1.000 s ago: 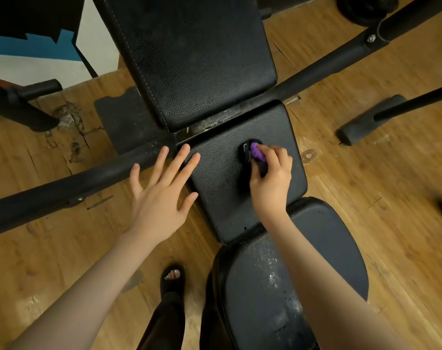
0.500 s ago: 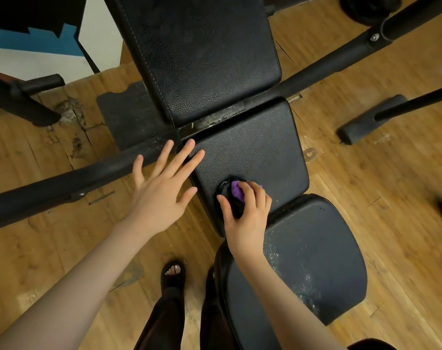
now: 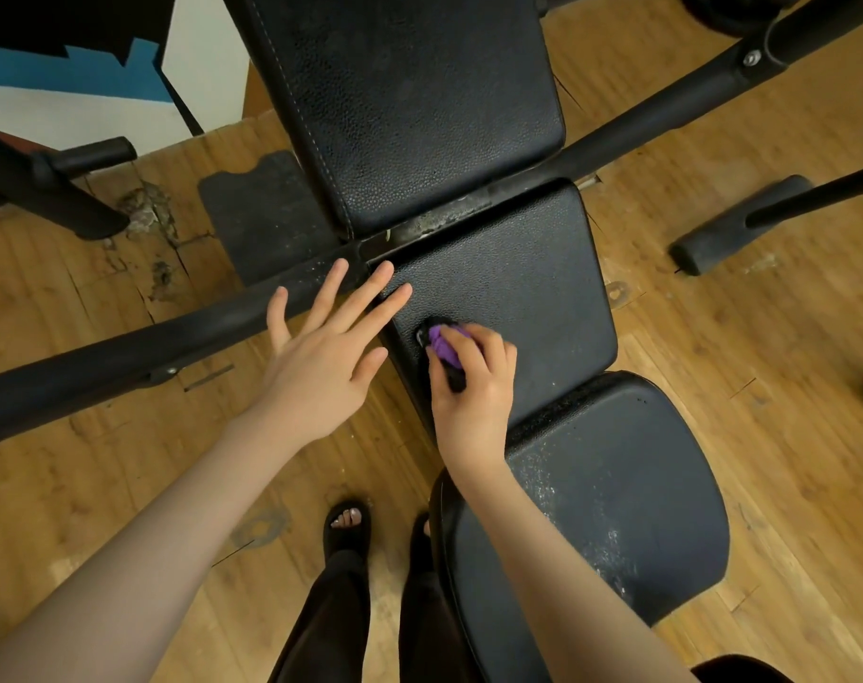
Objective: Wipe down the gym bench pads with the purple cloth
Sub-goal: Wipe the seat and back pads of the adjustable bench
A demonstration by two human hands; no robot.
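Observation:
A black gym bench fills the middle of the view: a long back pad at the top, a middle seat pad below it, and a rounded, dusty end pad nearest me. My right hand grips the bunched purple cloth and presses it onto the left part of the middle pad. My left hand is spread with straight fingers, its fingertips over the pad's left edge and the black crossbar.
The floor is worn wooden planks. A black frame bar runs to the upper right. A black foot piece lies to the right and a rubber mat to the left. My sandalled foot stands beside the bench.
My right hand dragged the cloth from the pad's upper middle down towards me and left, then a little back up. The left hand stayed spread in place.

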